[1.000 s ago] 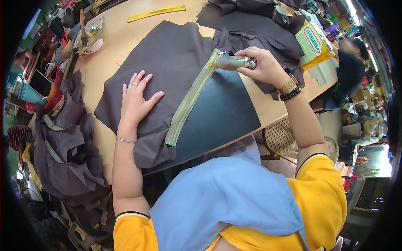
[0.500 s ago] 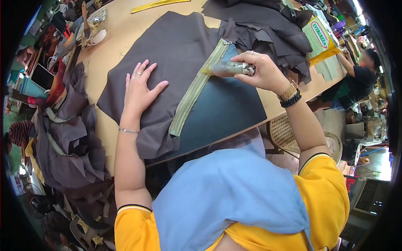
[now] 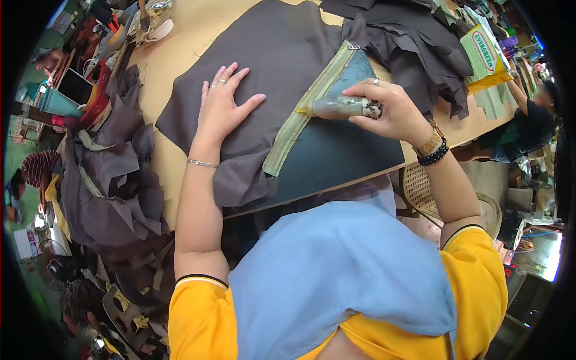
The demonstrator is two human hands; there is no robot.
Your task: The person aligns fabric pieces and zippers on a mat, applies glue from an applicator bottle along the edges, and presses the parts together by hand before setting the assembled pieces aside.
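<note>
My right hand (image 3: pixel 390 111) grips a clear, grimy bottle (image 3: pixel 339 108) lying nearly level, its yellowish tip touching a pale green zipper strip (image 3: pixel 288 140) about midway along. The strip runs diagonally on a dark brown fabric piece (image 3: pixel 264 54), with a metal pull at its upper end. Beneath and to the right of the strip lies a black sheet (image 3: pixel 354 147). With fingers spread, my left hand (image 3: pixel 225 108) rests flat on the brown fabric, left of the strip.
Brown fabric pieces (image 3: pixel 414 48) are piled at the back right, beside a yellow and green box (image 3: pixel 485 59). More fabric with zipper strips (image 3: pixel 114 174) hangs at the left table edge. A brush (image 3: pixel 144 16) lies at the back left. Another person (image 3: pixel 534 120) is at the far right.
My right hand has moved the bottle's tip down along the zipper strip from its upper end to around the middle. My left hand stays on the fabric. The camera view has shifted.
</note>
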